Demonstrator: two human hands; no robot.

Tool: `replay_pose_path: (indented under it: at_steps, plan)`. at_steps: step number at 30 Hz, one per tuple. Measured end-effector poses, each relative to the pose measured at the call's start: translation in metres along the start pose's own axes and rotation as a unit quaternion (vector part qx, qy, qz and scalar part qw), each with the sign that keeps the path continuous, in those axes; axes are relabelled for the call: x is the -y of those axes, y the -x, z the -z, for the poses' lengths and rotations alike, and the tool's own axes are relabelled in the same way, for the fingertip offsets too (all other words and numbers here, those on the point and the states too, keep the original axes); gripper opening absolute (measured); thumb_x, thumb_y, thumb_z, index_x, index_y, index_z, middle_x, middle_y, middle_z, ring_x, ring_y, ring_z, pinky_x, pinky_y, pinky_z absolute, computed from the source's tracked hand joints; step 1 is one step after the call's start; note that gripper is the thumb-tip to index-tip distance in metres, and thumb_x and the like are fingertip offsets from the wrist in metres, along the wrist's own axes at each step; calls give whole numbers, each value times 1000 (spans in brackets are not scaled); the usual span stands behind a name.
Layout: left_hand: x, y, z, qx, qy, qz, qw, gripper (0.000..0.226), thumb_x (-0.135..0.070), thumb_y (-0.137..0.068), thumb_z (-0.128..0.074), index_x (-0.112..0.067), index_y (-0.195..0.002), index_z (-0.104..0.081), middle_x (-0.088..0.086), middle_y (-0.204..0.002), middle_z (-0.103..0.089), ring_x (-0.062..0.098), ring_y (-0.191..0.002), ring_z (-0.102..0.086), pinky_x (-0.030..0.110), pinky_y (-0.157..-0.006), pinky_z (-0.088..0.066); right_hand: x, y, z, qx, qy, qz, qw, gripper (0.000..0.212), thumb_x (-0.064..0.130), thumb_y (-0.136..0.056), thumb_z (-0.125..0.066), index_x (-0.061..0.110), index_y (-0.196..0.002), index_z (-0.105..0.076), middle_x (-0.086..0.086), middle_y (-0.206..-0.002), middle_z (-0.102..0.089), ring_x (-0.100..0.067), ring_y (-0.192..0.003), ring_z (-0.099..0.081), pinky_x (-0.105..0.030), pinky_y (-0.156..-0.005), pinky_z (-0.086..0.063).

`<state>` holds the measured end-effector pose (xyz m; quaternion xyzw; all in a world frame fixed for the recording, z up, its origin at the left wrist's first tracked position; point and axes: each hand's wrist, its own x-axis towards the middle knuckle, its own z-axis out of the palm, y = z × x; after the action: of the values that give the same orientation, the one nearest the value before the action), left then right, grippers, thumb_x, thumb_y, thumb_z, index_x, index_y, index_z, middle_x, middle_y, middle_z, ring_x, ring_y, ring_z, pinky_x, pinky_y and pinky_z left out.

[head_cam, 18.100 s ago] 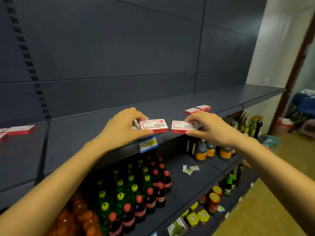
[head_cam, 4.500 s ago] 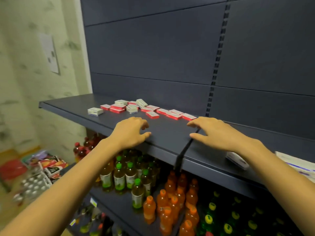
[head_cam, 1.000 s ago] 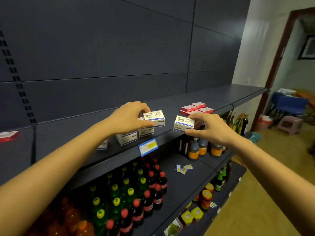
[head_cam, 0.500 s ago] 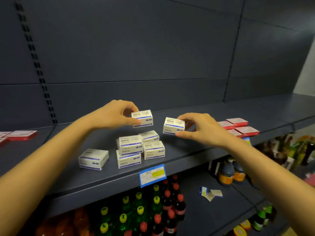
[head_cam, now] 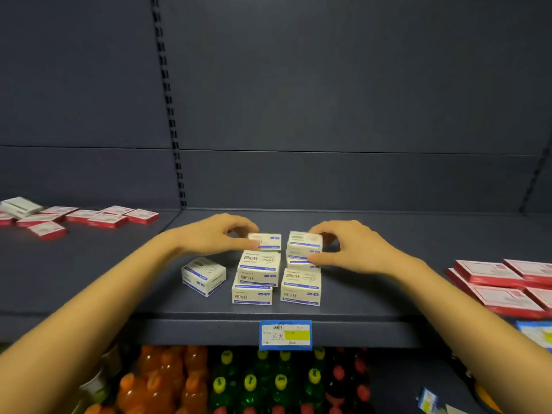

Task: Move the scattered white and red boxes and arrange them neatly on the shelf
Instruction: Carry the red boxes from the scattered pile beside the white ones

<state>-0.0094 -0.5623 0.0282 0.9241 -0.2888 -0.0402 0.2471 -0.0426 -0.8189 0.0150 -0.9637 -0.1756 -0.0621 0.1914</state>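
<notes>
Running across the whole view, a dark grey shelf (head_cam: 89,279) stands in front of a dark back panel (head_cam: 328,100). Under the shelf there are rows of bottles (head_cam: 248,383) with orange, yellow and red caps.

Both arms reach in from below. The left hand (head_cam: 215,234) has its fingers curled and pinches a small white box (head_cam: 267,241) between thumb and fingers. The right hand (head_cam: 355,246) grips a second white box (head_cam: 304,239) in the same way, and this one sits on top of another white box. The two held boxes are side by side, just apart, at the middle of the shelf.

Flat red boxes (head_cam: 89,218) lie scattered on the far left, and more red boxes (head_cam: 504,285) are stacked at the right edge.

In front of the hands stand two short stacks of white boxes (head_cam: 257,276), close together. A single white box (head_cam: 203,275) lies just left of them, turned at an angle.

A blue and yellow price label (head_cam: 285,335) hangs on the front edge of the shelf.
</notes>
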Motion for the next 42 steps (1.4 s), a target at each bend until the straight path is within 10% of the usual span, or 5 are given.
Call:
replay_pose_path:
  at_steps: [6, 16, 42]
  plan:
    - [-8, 22, 6, -92, -23, 47, 994, 35, -29, -92, -50, -15, -124, -55, -2, -127, -57, 7, -111, -51, 12, -87, -38, 3, -9, 20, -5, 25, 45, 999, 63, 59, -76, -58, 28, -130, -48, 9, -133, -51, -13, -119, -49, -43, -101, -42]
    - [-4, 100, 25, -205, -186, 179, 944, 33, -30, -93, -48, -12, -120, -57, 7, -126, -59, 21, -110, -56, 35, -95, -46, 86, -43, 17, -6, 26, 194, 981, 38, 42, -89, -52, 29, -125, -52, 9, -129, -57, -15, -117, -53, -44, -98, -44]
    - [191, 426, 141, -238, -246, 356, 870, 33, -37, -91, -48, -15, -114, -59, 6, -118, -63, 20, -103, -59, 37, -85, -49, 451, -113, -161, 63, 17, 333, 940, 39, 36, -91, -52, 19, -126, -53, 0, -127, -58, -15, -111, -56, -27, -88, -44]
